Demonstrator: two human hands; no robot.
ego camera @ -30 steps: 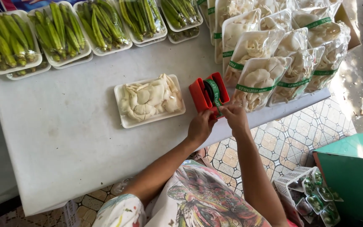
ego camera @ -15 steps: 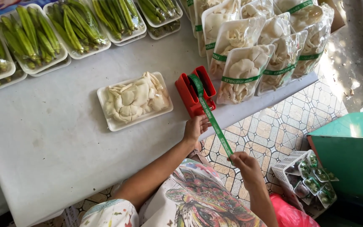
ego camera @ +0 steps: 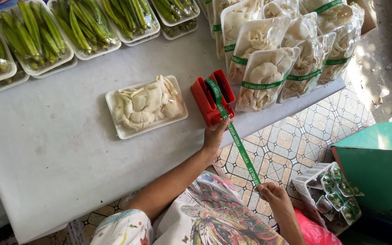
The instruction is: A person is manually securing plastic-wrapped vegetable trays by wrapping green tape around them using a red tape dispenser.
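A red tape dispenser (ego camera: 213, 97) sits near the front edge of the white table (ego camera: 51, 149). A strip of green printed tape (ego camera: 236, 138) runs from it, stretched down and to the right. My left hand (ego camera: 215, 135) rests just below the dispenser and pinches the tape near its upper end. Off the table, over the tiled floor, my right hand (ego camera: 273, 198) grips the tape's free end. A white foam tray of pale mushrooms (ego camera: 145, 105) lies unwrapped to the left of the dispenser.
Several wrapped mushroom trays with green bands (ego camera: 268, 72) lean at the back right. Trays of green okra (ego camera: 46, 34) line the back left. A white basket of tape rolls (ego camera: 332, 193) stands on the floor beside a green box (ego camera: 377, 168).
My right hand has drawn the green tape out of the dispenser, down and right off the table. My left hand stayed by the dispenser and slid slightly along the tape.
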